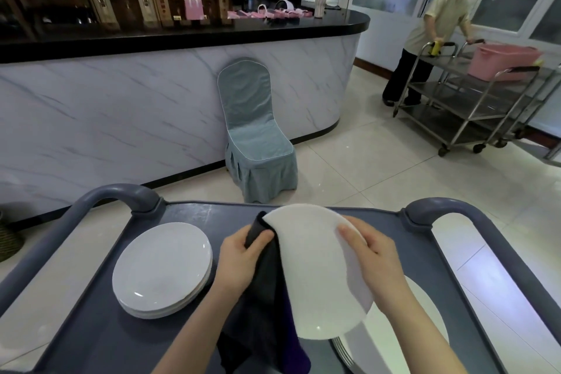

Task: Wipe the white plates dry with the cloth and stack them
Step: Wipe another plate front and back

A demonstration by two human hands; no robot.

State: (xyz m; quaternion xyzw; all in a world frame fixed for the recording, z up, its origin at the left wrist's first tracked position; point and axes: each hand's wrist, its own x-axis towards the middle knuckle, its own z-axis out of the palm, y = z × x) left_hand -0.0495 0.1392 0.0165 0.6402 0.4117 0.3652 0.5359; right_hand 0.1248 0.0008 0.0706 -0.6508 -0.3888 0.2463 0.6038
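Fingers [256, 240] of left hand [239, 261] curled round dark cloth [267, 297], pinching it against left edge of white plate [315, 270]. Right hand [376, 267] gripping plate's right rim, thumb on its face. Held tilted above grey cart [194, 215], cloth hanging below. On cart to the left, stack of white plates [161, 270]; lower right, another plate [425, 316], partly under the held one.

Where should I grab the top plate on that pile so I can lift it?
Probably by its rim. The top plate lies flat and face up on the stack, so only the thin edge offers a hold. Come from the right, over bare cart tray, thumb on top, fingers under the rim; the cart's raised edge crowds the left.
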